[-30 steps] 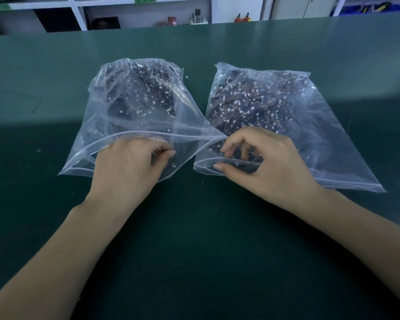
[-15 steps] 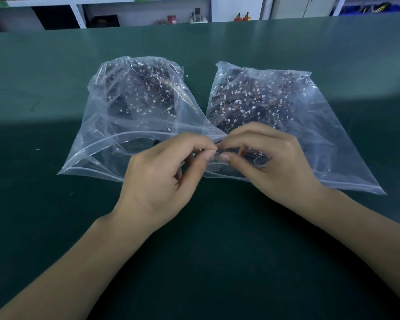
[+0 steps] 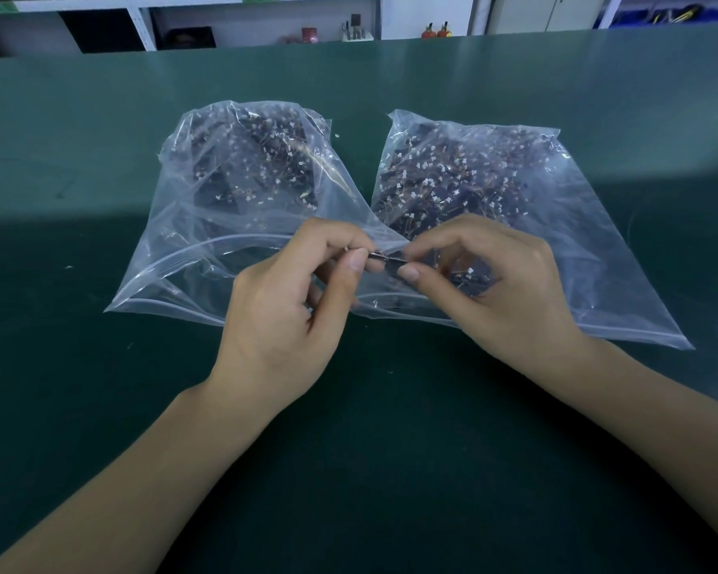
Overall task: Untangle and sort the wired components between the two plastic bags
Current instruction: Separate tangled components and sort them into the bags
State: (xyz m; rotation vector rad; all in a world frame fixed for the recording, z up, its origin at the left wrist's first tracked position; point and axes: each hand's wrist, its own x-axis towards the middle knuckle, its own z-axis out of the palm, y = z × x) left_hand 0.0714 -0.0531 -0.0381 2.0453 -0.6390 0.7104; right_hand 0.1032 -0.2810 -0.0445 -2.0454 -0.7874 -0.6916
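Two clear zip bags lie side by side on the green table, each holding a dark heap of small wired components with white connectors. The left bag [image 3: 208, 225] has its mouth gaping toward me; the right bag [image 3: 556, 225] lies flatter. Between the two mouths, my left hand [image 3: 291, 308] and my right hand [image 3: 502, 292] meet fingertip to fingertip. Both pinch one small dark wired component [image 3: 384, 258], the left at its thin end, the right at its dark body. More dark parts show in the right bag's mouth, under my right fingers.
The green table [image 3: 369, 470] stretches wide on all sides of the bags. White shelving [image 3: 266, 18] with small items stands behind the table's far edge. Tiny white specks lie on the mat at left.
My left hand left the left bag's mouth, moved right and met my right hand. Both now pinch a small component, raised slightly above the right bag's mouth.
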